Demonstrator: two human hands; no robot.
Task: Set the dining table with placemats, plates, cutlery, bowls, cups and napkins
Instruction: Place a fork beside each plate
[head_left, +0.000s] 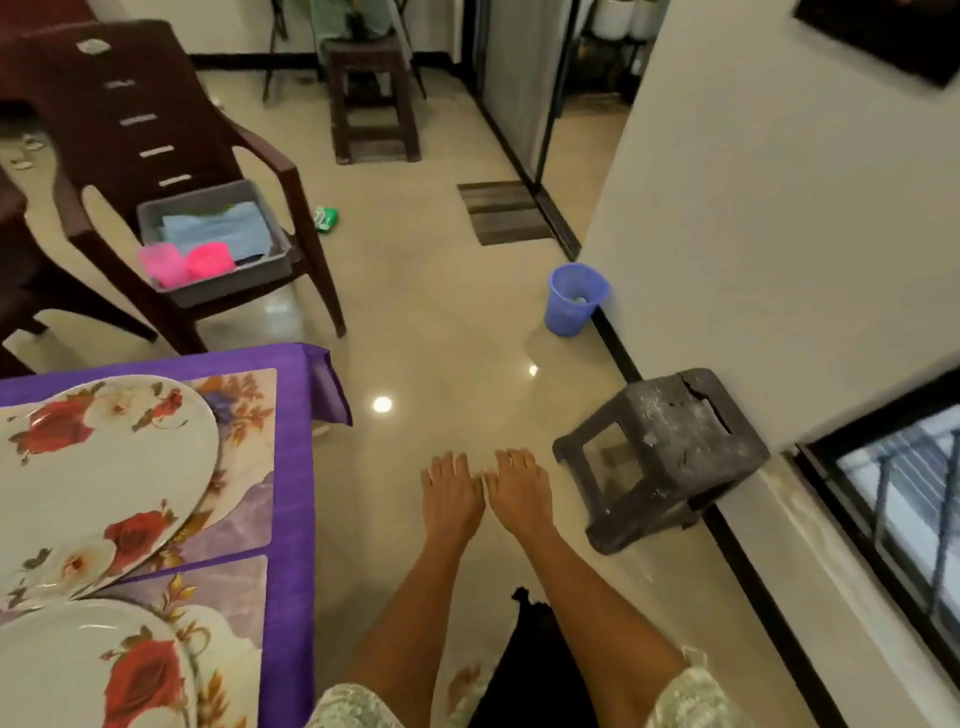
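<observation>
Now both hands, left hand (451, 493) and right hand (515, 491), hover empty right of the worktop (296, 467). Fingers straight, side by side. Two plates (98, 467) lie on placemats (244, 467).

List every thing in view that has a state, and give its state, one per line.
Left hand: open, fingers straight, holds nothing.
Right hand: open, fingers straight, holds nothing.
Upper plate: lies on a placemat, bare.
Lower plate: lies on a second placemat, bare.
Grey tub: on the chair seat, holding pink cups and blue cloths.
Blue bucket: upright on the floor.
Dark stool: upright, cracked top.
</observation>
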